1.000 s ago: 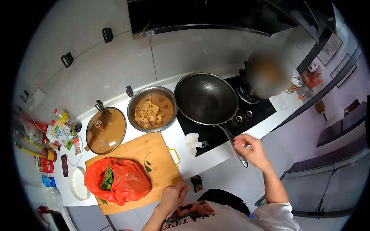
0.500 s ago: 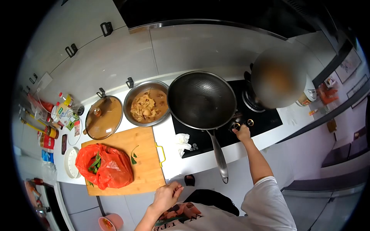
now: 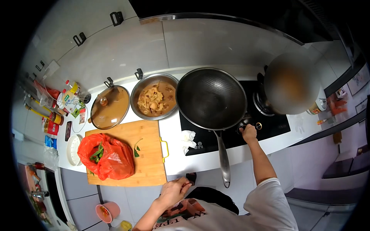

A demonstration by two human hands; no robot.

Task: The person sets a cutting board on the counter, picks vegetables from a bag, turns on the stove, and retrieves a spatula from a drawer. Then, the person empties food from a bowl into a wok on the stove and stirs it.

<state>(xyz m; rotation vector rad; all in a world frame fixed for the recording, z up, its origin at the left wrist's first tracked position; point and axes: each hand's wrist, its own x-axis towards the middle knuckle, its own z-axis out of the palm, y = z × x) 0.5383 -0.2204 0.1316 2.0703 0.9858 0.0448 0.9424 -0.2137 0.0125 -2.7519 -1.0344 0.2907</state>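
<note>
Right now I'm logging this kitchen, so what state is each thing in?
Wok: uncovered, looks empty
Stove knob: setting hidden
Right hand: closed on stove knob
Left hand: curled, contents unclear
Steel bowl: uncovered, holding food
Glass lid: off both wok and steel bowl
Red bag: open, green vegetables showing
Cutting board: flat, partly covered
White tissue: crumpled
Pink bucket: uncovered

In front of me there is a wall of large, pale grey tiles, with thin joints and small spots of reflected light. Some black hooks are fixed on it. Higher up I see a dark range hood with a shiny edge. Under the white counter are grey cabinet doors and a light tiled floor. To my right, beyond a dark frame, framed pictures hang.
</note>
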